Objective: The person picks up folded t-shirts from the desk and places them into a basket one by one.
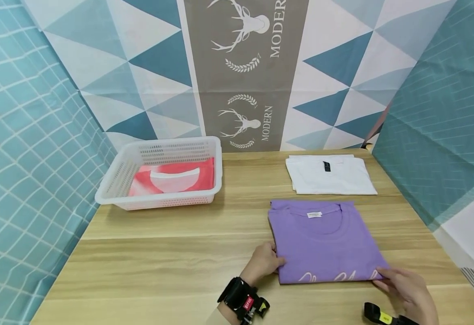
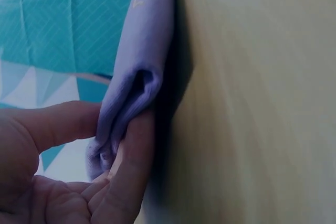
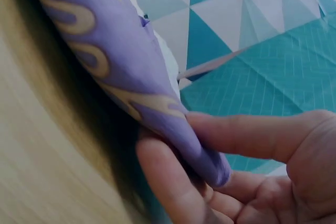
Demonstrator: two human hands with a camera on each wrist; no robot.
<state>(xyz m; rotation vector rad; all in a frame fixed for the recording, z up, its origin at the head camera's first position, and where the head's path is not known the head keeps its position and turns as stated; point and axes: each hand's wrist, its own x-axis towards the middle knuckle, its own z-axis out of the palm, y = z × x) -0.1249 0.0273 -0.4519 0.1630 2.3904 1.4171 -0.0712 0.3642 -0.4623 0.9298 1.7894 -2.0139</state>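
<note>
A folded purple T-shirt [image 1: 326, 243], with a white neck label and pale lettering along its near edge, lies toward the right of the table. My left hand [image 1: 264, 260] pinches its left side, thumb on top and fingers underneath. In the left wrist view the folded layers of the purple T-shirt [image 2: 142, 40] show between thumb and fingers. At the near right corner my right hand [image 1: 405, 286] grips the shirt the same way. The right wrist view shows that corner of the purple T-shirt [image 3: 136, 77] between thumb and fingers, its front edge lifted off the wood.
Behind the purple shirt lies a folded white T-shirt [image 1: 330, 175] with a black label. A white plastic basket [image 1: 160, 198] at the back left holds a folded red and white garment [image 1: 176, 177]. Patterned cloth [image 1: 245, 67] hangs behind the wooden table [image 1: 160, 257].
</note>
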